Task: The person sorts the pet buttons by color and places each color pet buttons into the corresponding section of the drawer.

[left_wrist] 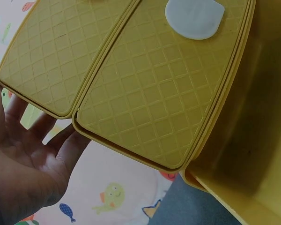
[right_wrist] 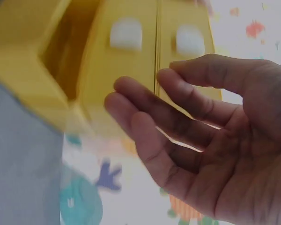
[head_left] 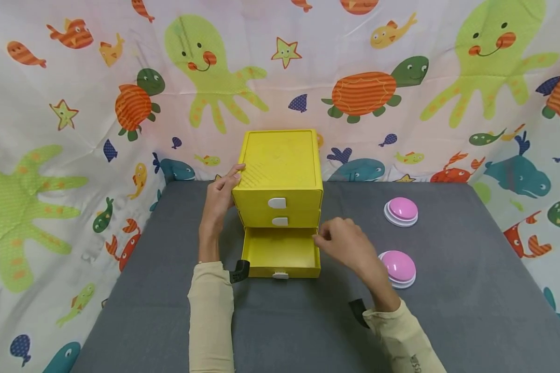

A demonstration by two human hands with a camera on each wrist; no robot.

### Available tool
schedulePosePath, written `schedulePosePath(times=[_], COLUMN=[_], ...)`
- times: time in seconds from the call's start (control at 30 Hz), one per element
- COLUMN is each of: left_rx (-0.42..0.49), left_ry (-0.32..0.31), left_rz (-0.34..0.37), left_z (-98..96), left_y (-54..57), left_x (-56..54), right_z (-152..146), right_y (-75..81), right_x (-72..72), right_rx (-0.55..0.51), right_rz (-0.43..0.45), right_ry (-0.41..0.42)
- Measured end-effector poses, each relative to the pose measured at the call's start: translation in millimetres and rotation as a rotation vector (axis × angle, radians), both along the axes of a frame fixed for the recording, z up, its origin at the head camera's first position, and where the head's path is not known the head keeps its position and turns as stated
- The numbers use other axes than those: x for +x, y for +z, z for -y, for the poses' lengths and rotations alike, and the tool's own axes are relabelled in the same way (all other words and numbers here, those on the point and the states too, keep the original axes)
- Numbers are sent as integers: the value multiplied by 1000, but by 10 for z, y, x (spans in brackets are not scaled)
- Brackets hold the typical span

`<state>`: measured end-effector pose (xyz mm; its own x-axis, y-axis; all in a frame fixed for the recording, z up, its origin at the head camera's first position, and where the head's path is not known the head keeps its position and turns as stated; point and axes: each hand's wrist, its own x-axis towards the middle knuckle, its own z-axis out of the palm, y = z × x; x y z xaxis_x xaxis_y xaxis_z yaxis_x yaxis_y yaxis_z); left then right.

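Observation:
A yellow three-drawer cabinet (head_left: 280, 160) stands on the grey surface. Its bottom drawer (head_left: 280, 272) is pulled out, and the inside that shows holds nothing. The two upper drawers (left_wrist: 145, 93) are closed, with white tab handles (head_left: 277, 203). My left hand (head_left: 219, 197) rests against the cabinet's left side near the top, fingers fairly straight along it. Just right of the pulled-out drawer hovers my right hand (head_left: 347, 243). Its fingers (right_wrist: 178, 98) are loosely bent with nothing between them, in front of the cabinet in the right wrist view.
Two pink push buttons on white bases, one farther back (head_left: 402, 210) and one nearer (head_left: 399, 268), sit right of the cabinet. A cloth (head_left: 289, 67) printed with sea animals hangs behind and along both sides of the grey surface (head_left: 308, 331).

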<state>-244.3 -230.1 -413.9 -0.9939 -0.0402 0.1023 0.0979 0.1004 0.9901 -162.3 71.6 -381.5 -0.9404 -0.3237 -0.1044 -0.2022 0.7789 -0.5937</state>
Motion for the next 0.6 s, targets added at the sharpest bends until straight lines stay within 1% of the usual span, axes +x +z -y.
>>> schedulePosePath(times=[0.1, 0.2, 0.23, 0.3, 0.4, 0.47, 0.6], left_rx=[-3, -3, -1, 1, 0, 1, 6], left_ry=[5, 7, 6, 4, 3, 5, 1], left_rz=[1, -4, -7, -10, -11, -10, -11], left_z=[1, 4, 4, 5, 5, 6, 5], left_y=[-5, -4, -6, -7, -9, -5, 4], left_x=[2, 6, 6, 11, 14, 15, 9], right_z=[-244, -480, -565, -736, -984, -1130, -1391], right_y=[19, -31, -59, -113, -191, -238, -345], right_x=[-168, -326, -377, -470, -617, -708, -872], right_rx=[56, 93, 108, 140, 214, 266, 333], right_rz=[29, 46, 46, 76, 119, 127, 92], right_ry=[-66, -108, -113, -125, -135, -145, -154])
